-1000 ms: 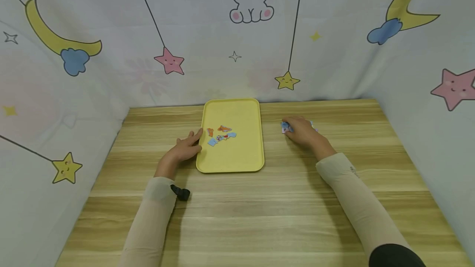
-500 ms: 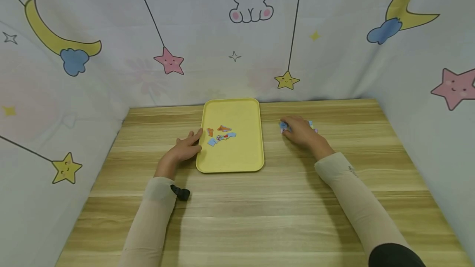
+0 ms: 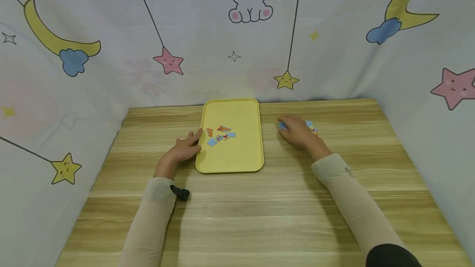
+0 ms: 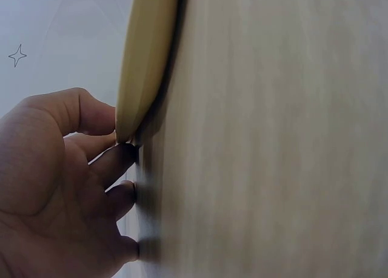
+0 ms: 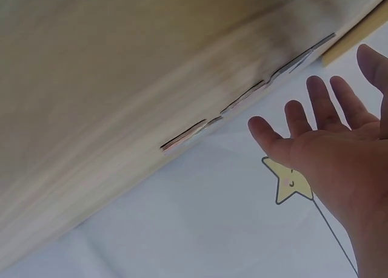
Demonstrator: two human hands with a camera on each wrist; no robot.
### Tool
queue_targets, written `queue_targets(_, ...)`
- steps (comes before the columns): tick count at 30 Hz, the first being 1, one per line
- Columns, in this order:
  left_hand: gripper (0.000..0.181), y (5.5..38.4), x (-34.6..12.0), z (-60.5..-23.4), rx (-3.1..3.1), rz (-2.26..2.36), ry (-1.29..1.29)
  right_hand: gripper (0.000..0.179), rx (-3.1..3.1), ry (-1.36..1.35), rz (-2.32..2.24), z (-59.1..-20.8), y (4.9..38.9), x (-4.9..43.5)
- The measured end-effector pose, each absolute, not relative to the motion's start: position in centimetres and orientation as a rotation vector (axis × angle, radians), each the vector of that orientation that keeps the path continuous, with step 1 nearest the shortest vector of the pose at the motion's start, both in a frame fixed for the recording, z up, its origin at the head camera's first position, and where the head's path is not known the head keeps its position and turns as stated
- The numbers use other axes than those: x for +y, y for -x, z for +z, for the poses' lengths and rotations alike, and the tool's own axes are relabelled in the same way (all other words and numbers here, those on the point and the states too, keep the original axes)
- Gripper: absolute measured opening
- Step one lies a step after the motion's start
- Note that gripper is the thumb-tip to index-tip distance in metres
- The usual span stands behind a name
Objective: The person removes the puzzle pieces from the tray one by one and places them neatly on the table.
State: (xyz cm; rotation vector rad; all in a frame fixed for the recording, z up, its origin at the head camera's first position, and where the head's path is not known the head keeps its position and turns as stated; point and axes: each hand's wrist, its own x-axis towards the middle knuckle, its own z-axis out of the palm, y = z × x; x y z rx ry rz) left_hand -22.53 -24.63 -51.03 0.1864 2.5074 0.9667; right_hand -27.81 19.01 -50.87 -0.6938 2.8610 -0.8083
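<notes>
In the head view, a yellow tray (image 3: 237, 158) lies on the table with several flat puzzle pieces on its left half. Two are orange, one of them the long piece (image 3: 224, 128); a light blue piece (image 3: 212, 142) lies below them. My left hand (image 3: 182, 150) touches the tray's left rim, thumb against the edge in the left wrist view and fingers relaxed. Right of the tray, my right hand (image 3: 298, 132) hovers over more puzzle pieces (image 3: 309, 124), partly hiding them. The right wrist view shows its fingers (image 5: 322, 105) spread, apart from the flat pieces (image 5: 242, 98).
A wood-grain table (image 3: 237, 217) carries everything. Behind it and along both sides hangs a white curtain (image 3: 208, 32) printed with moons, stars and a rabbit. A small black clip-like thing (image 3: 180, 193) sits at the left sleeve's cuff.
My right hand has moved slightly left, and more of the pieces on its right side show. My left hand, the tray and its pieces stay put.
</notes>
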Motion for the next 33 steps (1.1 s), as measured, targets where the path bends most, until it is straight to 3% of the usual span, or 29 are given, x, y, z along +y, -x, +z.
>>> queue_targets(33, 0.075, 22.3, -24.7, -50.7, 2.507, 0.961, -0.201, 0.047, 2.761, 0.808, -0.967, -50.4, 27.7, 11.3)
